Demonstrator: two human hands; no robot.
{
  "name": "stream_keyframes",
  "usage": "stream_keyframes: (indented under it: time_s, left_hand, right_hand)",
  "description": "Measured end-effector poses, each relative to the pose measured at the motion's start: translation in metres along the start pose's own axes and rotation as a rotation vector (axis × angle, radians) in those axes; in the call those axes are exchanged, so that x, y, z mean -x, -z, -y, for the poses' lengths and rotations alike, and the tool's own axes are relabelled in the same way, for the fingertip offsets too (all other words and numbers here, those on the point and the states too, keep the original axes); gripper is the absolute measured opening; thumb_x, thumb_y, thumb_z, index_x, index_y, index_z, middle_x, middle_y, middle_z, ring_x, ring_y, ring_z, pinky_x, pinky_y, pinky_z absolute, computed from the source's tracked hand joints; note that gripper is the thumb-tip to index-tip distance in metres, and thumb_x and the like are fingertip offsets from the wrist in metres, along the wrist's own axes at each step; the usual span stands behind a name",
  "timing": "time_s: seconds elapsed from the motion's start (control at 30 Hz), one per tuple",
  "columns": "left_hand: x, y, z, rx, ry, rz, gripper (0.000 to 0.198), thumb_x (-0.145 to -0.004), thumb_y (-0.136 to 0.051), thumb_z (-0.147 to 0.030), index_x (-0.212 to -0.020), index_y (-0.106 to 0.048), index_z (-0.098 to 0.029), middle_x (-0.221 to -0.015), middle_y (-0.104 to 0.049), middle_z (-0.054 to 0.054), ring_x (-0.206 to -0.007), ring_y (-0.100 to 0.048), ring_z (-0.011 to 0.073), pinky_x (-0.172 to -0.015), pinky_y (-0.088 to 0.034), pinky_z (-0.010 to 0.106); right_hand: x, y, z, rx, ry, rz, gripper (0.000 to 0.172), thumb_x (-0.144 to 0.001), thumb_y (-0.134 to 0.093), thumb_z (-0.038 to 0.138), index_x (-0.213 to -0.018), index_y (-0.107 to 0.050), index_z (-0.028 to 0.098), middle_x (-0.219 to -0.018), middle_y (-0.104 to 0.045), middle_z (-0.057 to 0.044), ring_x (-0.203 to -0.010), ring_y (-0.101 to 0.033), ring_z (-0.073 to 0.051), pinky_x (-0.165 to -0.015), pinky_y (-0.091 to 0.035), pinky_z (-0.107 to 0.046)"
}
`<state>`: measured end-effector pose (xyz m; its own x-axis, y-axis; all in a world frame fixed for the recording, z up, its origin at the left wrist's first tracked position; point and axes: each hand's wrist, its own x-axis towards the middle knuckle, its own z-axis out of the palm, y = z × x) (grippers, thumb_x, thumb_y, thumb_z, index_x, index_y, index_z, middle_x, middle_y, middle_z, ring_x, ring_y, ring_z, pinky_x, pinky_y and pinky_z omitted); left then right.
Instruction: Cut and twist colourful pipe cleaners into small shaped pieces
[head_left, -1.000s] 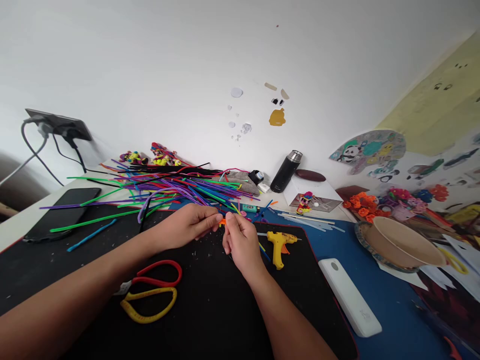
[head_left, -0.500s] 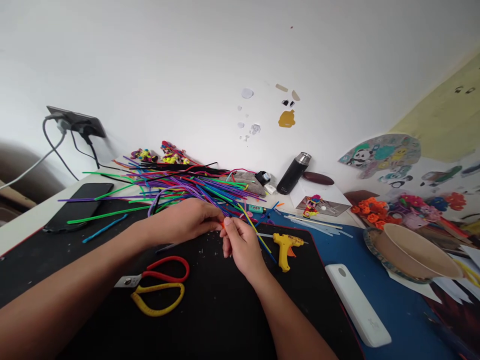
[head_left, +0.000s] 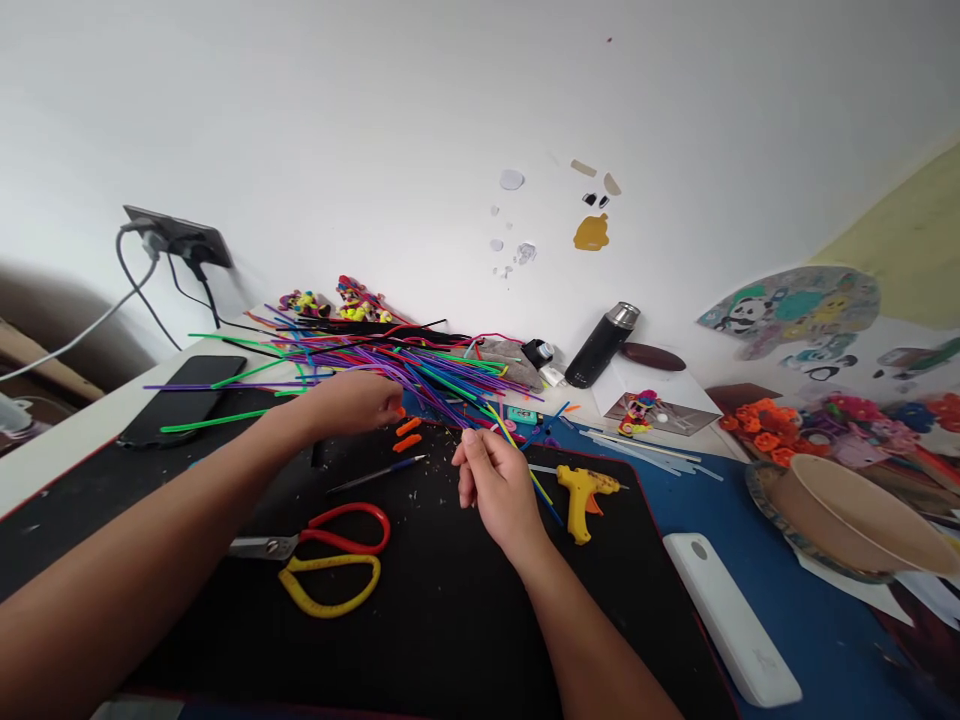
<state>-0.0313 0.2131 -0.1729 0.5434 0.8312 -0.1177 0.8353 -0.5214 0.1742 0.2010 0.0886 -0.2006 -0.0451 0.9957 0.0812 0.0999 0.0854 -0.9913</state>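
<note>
My left hand (head_left: 364, 402) is over the near edge of a pile of pipe cleaners (head_left: 375, 365), its fingers pinched. A short orange pipe cleaner piece (head_left: 401, 412) shows at its fingertips. Just below lie two more orange pieces (head_left: 408, 434), side by side on the black mat (head_left: 457, 620). My right hand (head_left: 495, 485) hovers over the middle of the mat, thumb pressed to curled fingers; whatever is in them, if anything, is hidden. A pen (head_left: 379, 473) lies between the hands and the scissors (head_left: 337, 560), which have one red and one yellow handle.
Right of my right hand lies a yellow glue gun (head_left: 581, 495). A white oblong device (head_left: 731, 615) and a bowl (head_left: 847, 510) are farther right. At the back stands a tilted black flask (head_left: 600, 348). A phone (head_left: 184, 400) rests at left, and glue sticks (head_left: 652, 450) lie behind the gun.
My hands have parted: the left moved left and away from me with the orange piece, uncovering two orange pieces and the pen. The right hand stays nearly in place. The view shifted slightly.
</note>
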Motion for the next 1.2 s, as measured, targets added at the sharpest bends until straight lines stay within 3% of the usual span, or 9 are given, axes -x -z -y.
stream_keyframes:
  time_s: [0.23,0.7,0.9,1.07,1.2]
  left_hand:
    - [-0.007,-0.016,0.008,-0.011,0.039,-0.077,0.021,-0.091,-0.058,-0.035,-0.088,-0.073,-0.021,-0.091,-0.076,0.013,-0.078,-0.067,0.0279,-0.065,-0.04,0.033]
    - [-0.007,-0.025,-0.004,-0.017,0.024,-0.027,0.02,-0.089,-0.056,-0.036,-0.092,-0.072,-0.024,-0.086,-0.077,0.008,-0.074,-0.067,0.0239,-0.059,-0.035,0.031]
    - [-0.007,-0.019,-0.007,0.06,0.036,0.056,0.024,-0.09,-0.056,-0.041,-0.092,-0.074,-0.025,-0.089,-0.078,0.006,-0.078,-0.068,0.0248,-0.065,-0.041,0.031]
    - [-0.005,-0.003,-0.006,0.155,-0.021,0.155,0.034,-0.098,-0.047,-0.042,-0.085,-0.073,-0.024,-0.081,-0.078,0.004,-0.076,-0.07,0.0227,-0.068,-0.045,0.031]
    - [-0.001,0.011,0.014,0.19,0.02,0.095,0.034,-0.096,-0.049,-0.046,-0.09,-0.074,-0.023,-0.086,-0.08,0.004,-0.079,-0.072,0.0229,-0.069,-0.046,0.029]
  right_hand:
    - [0.0,-0.001,-0.001,0.035,0.015,0.02,0.052,-0.102,-0.052,0.067,-0.078,-0.059,0.022,-0.05,-0.052,0.005,-0.043,-0.052,-0.012,-0.048,-0.039,-0.024]
    - [0.003,-0.003,0.0,0.134,0.052,0.051,0.047,-0.105,-0.051,0.059,-0.078,-0.06,0.022,-0.052,-0.052,0.005,-0.044,-0.052,-0.013,-0.05,-0.041,-0.024]
    - [0.005,-0.003,-0.002,0.222,0.068,0.081,0.045,-0.107,-0.05,0.056,-0.08,-0.062,0.021,-0.052,-0.053,0.005,-0.046,-0.054,-0.012,-0.052,-0.041,-0.024]
    - [0.006,-0.003,-0.004,0.299,0.078,0.097,0.043,-0.107,-0.05,0.054,-0.082,-0.064,0.021,-0.054,-0.054,0.004,-0.048,-0.056,-0.013,-0.053,-0.039,-0.024]
    - [0.006,-0.003,-0.004,0.338,0.088,0.091,0.043,-0.107,-0.049,0.053,-0.082,-0.064,0.022,-0.054,-0.055,0.004,-0.049,-0.056,-0.014,-0.054,-0.039,-0.025]
